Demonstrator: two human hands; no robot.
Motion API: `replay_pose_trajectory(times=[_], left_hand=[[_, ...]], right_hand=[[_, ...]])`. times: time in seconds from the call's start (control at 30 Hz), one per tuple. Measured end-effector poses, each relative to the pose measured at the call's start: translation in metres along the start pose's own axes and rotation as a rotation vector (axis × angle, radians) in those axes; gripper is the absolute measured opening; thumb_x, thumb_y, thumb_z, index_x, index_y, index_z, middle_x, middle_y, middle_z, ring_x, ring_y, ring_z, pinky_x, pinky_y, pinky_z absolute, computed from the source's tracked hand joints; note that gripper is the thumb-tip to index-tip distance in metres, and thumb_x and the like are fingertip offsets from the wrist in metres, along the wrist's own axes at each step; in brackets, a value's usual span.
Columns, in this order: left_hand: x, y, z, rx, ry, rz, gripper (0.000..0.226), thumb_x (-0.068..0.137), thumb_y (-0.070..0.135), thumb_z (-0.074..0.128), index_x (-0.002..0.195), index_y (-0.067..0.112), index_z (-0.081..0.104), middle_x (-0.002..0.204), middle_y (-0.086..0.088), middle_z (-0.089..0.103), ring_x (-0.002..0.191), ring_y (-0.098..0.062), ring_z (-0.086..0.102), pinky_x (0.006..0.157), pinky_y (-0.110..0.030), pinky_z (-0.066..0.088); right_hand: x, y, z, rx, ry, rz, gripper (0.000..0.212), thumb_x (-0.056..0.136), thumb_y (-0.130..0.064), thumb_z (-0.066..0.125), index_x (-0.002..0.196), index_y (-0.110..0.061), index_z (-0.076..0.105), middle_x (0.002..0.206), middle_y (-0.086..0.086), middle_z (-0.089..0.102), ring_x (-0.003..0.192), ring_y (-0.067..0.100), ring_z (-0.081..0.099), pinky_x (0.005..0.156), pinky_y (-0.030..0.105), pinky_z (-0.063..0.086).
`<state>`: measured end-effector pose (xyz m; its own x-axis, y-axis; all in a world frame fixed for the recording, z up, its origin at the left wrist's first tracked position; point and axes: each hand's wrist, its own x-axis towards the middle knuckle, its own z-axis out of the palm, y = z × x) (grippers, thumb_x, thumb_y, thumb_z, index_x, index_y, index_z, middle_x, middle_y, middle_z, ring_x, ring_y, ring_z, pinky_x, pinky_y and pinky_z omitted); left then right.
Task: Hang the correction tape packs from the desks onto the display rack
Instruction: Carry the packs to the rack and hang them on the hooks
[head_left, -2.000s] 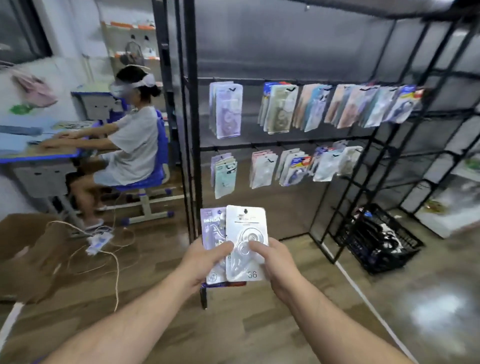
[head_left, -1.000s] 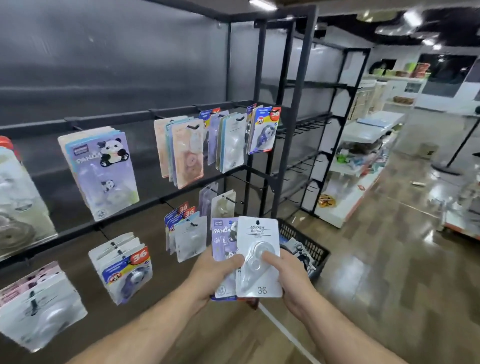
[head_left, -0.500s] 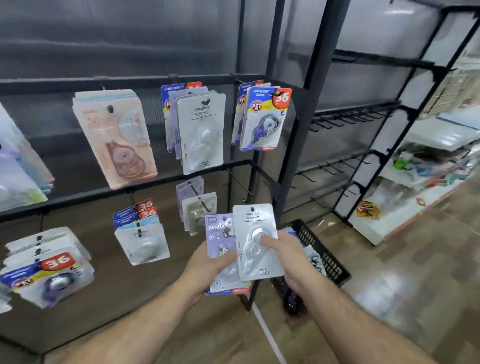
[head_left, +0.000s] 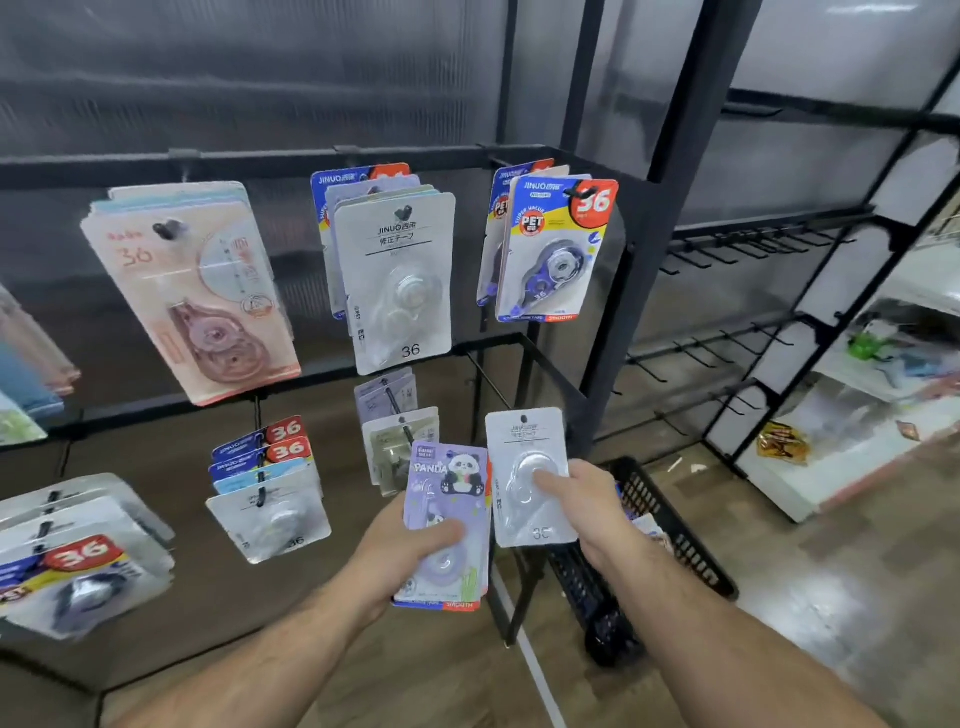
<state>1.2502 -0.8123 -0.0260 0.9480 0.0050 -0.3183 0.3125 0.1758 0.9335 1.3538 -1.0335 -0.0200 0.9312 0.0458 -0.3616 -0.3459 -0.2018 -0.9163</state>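
White card and clear plastic fill my right hand (head_left: 587, 506): I have a white correction tape pack (head_left: 530, 478) clamped in its grip, thumb pressed on the blister, the pack upright and marked 36 at the bottom. My left hand (head_left: 402, 551) is closed on a small stack of packs, the front one a purple panda pack (head_left: 449, 499), with a blue and red edge of another pack showing beneath it. The two held lots sit just beside each other, edges nearly touching, in front of the black display rack (head_left: 670, 208).

On the rack's upper bar I see a pink pack (head_left: 197, 296) hanging tilted at the left, a matching white hanging pack (head_left: 397, 280) in the middle with blue and lilac ones behind it, and a blue PET pack (head_left: 556, 249) near the rack's upright post. On the lower bar, more packs hang: a bunch with red 36 labels (head_left: 270, 483) to the left of my hands, and a few pale ones directly behind the panda pack. More hang at the far left edge, blurred.

Beyond my right wrist a black basket (head_left: 670, 525) rests on the wooden floor (head_left: 831, 597). Bare hooks (head_left: 737, 249) line the rack section to the right.
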Motion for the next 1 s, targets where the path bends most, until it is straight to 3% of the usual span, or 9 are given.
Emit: replay_pose_trajectory(times=[0.13, 0.27, 0.43, 0.57, 0.63, 0.7, 0.8, 0.87, 1.0], left_hand=[[-0.001, 0.001, 0.009, -0.001, 0.074, 0.016, 0.047, 0.074, 0.017, 0.078, 0.12, 0.015, 0.07, 0.116, -0.01, 0.077, 0.105, -0.034, 0.074, 0.1, -0.056, 0.054], [-0.009, 0.0, 0.034, -0.045, 0.195, 0.026, 0.047, 0.074, 0.016, 0.077, 0.119, 0.014, 0.069, 0.113, -0.009, 0.077, 0.103, -0.033, 0.075, 0.099, -0.056, 0.055], [-0.021, -0.009, 0.066, -0.081, 0.334, 0.058, 0.048, 0.069, 0.021, 0.079, 0.117, 0.018, 0.072, 0.114, -0.008, 0.077, 0.106, -0.033, 0.074, 0.102, -0.059, 0.053], [-0.034, -0.02, 0.089, -0.114, 0.438, 0.06, 0.048, 0.067, 0.026, 0.081, 0.114, 0.019, 0.073, 0.114, -0.008, 0.077, 0.106, -0.034, 0.074, 0.101, -0.061, 0.052], [-0.037, -0.023, 0.098, -0.117, 0.482, 0.069, 0.047, 0.065, 0.027, 0.082, 0.112, 0.02, 0.074, 0.113, -0.007, 0.078, 0.105, -0.033, 0.074, 0.102, -0.061, 0.052], [-0.039, -0.021, 0.106, -0.115, 0.503, 0.084, 0.047, 0.065, 0.028, 0.082, 0.111, 0.021, 0.074, 0.112, -0.007, 0.078, 0.105, -0.033, 0.074, 0.101, -0.061, 0.052], [-0.037, -0.015, 0.113, -0.111, 0.511, 0.117, 0.049, 0.067, 0.026, 0.082, 0.114, 0.018, 0.072, 0.112, -0.008, 0.078, 0.105, -0.033, 0.074, 0.101, -0.06, 0.052], [-0.034, -0.01, 0.116, -0.113, 0.499, 0.142, 0.047, 0.07, 0.023, 0.08, 0.116, 0.018, 0.071, 0.113, -0.008, 0.077, 0.106, -0.034, 0.073, 0.102, -0.061, 0.051], [-0.026, -0.005, 0.118, -0.118, 0.414, 0.173, 0.049, 0.078, 0.019, 0.08, 0.125, 0.019, 0.068, 0.119, -0.011, 0.075, 0.111, -0.034, 0.071, 0.104, -0.06, 0.051]], right_hand=[[0.017, 0.004, -0.002, -0.033, -0.047, 0.015, 0.017, 0.089, -0.021, 0.077, 0.092, -0.004, 0.077, 0.089, 0.01, 0.08, 0.085, 0.033, 0.077, 0.084, 0.055, 0.062], [0.034, 0.006, -0.007, -0.104, 0.005, -0.025, 0.059, 0.06, -0.047, 0.086, 0.082, 0.005, 0.068, 0.083, 0.019, 0.075, 0.08, 0.04, 0.075, 0.07, 0.046, 0.06], [0.044, -0.007, -0.019, -0.408, -0.017, -0.14, 0.046, 0.083, -0.052, 0.075, 0.084, -0.008, 0.066, 0.087, 0.01, 0.072, 0.086, 0.032, 0.07, 0.079, 0.045, 0.058], [0.05, -0.006, -0.026, -0.461, -0.087, -0.156, 0.039, 0.075, -0.058, 0.066, 0.077, -0.018, 0.066, 0.092, 0.008, 0.074, 0.092, 0.034, 0.07, 0.085, 0.05, 0.059], [0.043, -0.007, -0.029, -0.434, -0.132, -0.177, 0.024, 0.081, -0.044, 0.068, 0.092, -0.024, 0.075, 0.105, -0.002, 0.076, 0.103, 0.027, 0.069, 0.092, 0.045, 0.057], [0.032, -0.008, -0.031, -0.426, -0.153, -0.222, 0.028, 0.088, -0.033, 0.068, 0.115, -0.026, 0.075, 0.115, -0.007, 0.073, 0.109, 0.021, 0.067, 0.094, 0.036, 0.054], [0.013, -0.012, -0.031, -0.288, -0.205, -0.23, 0.015, 0.085, -0.04, 0.069, 0.087, -0.027, 0.077, 0.089, -0.008, 0.076, 0.085, 0.014, 0.067, 0.08, 0.031, 0.054], [0.002, -0.015, -0.029, -0.236, -0.318, -0.252, 0.028, 0.077, -0.05, 0.071, 0.071, -0.023, 0.072, 0.073, -0.005, 0.072, 0.074, 0.015, 0.066, 0.074, 0.036, 0.054], [-0.016, -0.02, -0.022, -0.254, -0.466, -0.297, 0.018, 0.081, -0.032, 0.083, 0.081, -0.018, 0.073, 0.082, -0.004, 0.075, 0.075, 0.008, 0.066, 0.079, 0.033, 0.056]])
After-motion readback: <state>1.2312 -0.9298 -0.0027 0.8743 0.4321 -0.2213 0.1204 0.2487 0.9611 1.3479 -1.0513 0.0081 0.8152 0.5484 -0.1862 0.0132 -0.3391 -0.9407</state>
